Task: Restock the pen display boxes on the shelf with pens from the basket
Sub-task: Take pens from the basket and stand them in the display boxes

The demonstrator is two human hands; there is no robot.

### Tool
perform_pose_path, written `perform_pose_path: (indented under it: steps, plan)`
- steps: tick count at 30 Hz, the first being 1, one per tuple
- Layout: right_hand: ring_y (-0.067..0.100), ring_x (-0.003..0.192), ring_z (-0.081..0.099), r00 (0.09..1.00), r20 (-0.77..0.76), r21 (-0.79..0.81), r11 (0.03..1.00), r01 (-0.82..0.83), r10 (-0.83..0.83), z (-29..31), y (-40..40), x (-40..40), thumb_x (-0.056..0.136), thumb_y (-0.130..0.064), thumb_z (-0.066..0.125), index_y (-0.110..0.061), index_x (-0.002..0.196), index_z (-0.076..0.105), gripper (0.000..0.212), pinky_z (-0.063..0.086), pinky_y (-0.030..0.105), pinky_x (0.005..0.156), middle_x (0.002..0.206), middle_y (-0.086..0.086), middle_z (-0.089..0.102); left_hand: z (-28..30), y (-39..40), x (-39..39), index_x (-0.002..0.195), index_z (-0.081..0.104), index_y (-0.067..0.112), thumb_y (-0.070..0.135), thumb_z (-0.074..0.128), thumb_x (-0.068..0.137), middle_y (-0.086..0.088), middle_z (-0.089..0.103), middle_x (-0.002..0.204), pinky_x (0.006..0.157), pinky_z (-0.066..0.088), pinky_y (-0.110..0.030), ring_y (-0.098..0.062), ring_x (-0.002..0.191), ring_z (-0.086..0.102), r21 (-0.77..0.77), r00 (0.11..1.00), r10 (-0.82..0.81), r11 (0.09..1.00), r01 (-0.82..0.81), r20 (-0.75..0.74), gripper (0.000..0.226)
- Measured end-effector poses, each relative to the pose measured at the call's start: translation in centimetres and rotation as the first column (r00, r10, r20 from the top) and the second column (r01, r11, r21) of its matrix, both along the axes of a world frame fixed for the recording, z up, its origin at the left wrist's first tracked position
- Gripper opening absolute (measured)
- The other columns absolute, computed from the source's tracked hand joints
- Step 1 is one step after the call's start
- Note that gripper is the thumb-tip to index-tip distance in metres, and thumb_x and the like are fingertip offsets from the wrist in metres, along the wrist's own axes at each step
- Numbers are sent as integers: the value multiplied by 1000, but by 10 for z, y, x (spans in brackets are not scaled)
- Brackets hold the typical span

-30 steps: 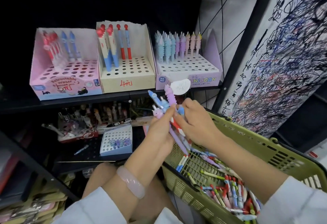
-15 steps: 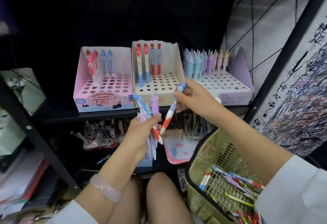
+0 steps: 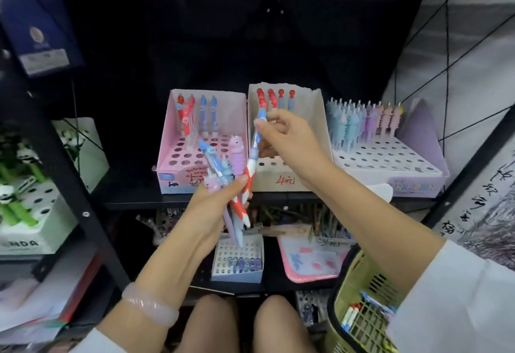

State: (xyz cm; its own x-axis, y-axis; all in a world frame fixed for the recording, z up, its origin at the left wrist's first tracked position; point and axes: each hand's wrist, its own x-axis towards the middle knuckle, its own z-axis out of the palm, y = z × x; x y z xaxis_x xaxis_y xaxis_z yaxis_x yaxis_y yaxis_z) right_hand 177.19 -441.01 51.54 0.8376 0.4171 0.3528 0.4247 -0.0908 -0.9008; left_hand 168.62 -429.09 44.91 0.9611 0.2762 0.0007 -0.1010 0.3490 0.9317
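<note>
Standing side by side on the shelf [image 3: 278, 198] are three display boxes: the pink box [image 3: 178, 177] at 10 o'clock holds red and blue pens along its back row, the cream box [image 3: 281, 181] at centre holds four red-capped pens at the back, and the lavender box [image 3: 418, 180] at 2 o'clock carries a back row of pastel unicorn pens. Most holes in all three lie open toward their front edges. At 5 o'clock the green basket [image 3: 348, 274] holds loose pens. The left hand [image 3: 214, 199] grips a bundle of pens [image 3: 223, 174] in front of the pink box. The right hand [image 3: 289, 138] pinches a red-white-blue pen [image 3: 252, 160] by its top, tilted, in front of the cream box.
</note>
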Motion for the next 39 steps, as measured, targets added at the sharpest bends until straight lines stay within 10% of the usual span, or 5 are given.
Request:
perform_pose_path:
  steps: [12,15,23,33,39]
  plan:
    - [27,77,67,939,273,-102,964,244,-209,40,102,59,92,-18,58,-3,96,52,17,56,43,73,81,16,66,8,89,8,66,66,13,19,58,92,-3,65,54,50,53,-23,-14,51,64,157,957,288,945,-288,21,28]
    - [20,64,63,916,340,-203,934,295,-215,21,114,69,94,-22,55,-1,100,52,22,52,25,58,71,10,62,6,94,4,54,66,20,17,56,93,-5,60,48,45,52,-23,-16,42,60,160,962,272,949,-271,20,40]
    - [23,70,61,875,450,-310,887,342,-180,22,127,77,95,-22,53,-3,102,51,21,47,32,61,79,11,62,1,93,7,85,66,10,12,57,91,-6,74,81,81,53,-39,-23,80,69,107,947,320,943,-315,-34,11]
    - [23,69,56,930,366,-653,699,292,-47,-9,131,69,98,-19,43,2,114,54,28,40,29,63,81,10,61,0,86,4,85,65,3,11,56,91,-6,71,70,73,54,-35,-16,64,67,66,955,296,954,-294,-29,14]
    - [10,59,63,993,114,-272,961,41,-10,-8,103,31,96,-34,47,-5,83,64,35,52,26,60,73,7,66,10,76,6,68,67,7,11,56,91,-16,62,63,64,55,-30,-16,53,62,106,963,270,957,-271,17,26]
